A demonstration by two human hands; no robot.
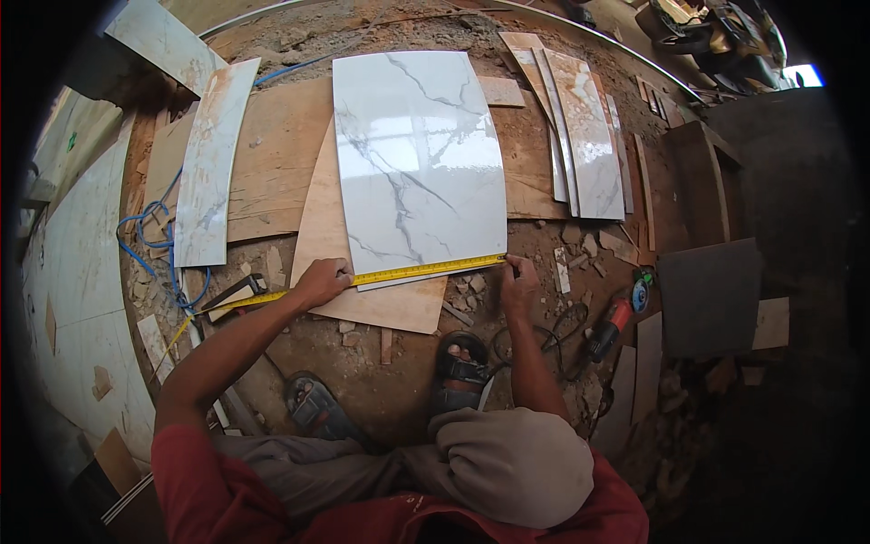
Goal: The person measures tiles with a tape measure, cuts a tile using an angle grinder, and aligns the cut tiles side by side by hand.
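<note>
A large white marble-patterned tile [419, 154] lies before me on a plywood sheet [399, 308]. A yellow tape measure [426, 269] is stretched along the tile's near edge. My right hand [519, 279] pinches the tape's end at the tile's near right corner. My left hand [323, 279] grips the tape blade by the near left corner, fingers curled. Past my left hand the blade runs on to the left, then bends down toward me; I cannot make out its case.
An angle grinder [616, 326] with its cable lies at right, beside a dark grey tile [710, 296]. Cut tile pieces [584, 136] are stacked at far right; a tile strip [214, 172] and a blue cord [136, 245] lie left. Rubble surrounds my sandals [462, 358]. A motorcycle [725, 41] stands behind.
</note>
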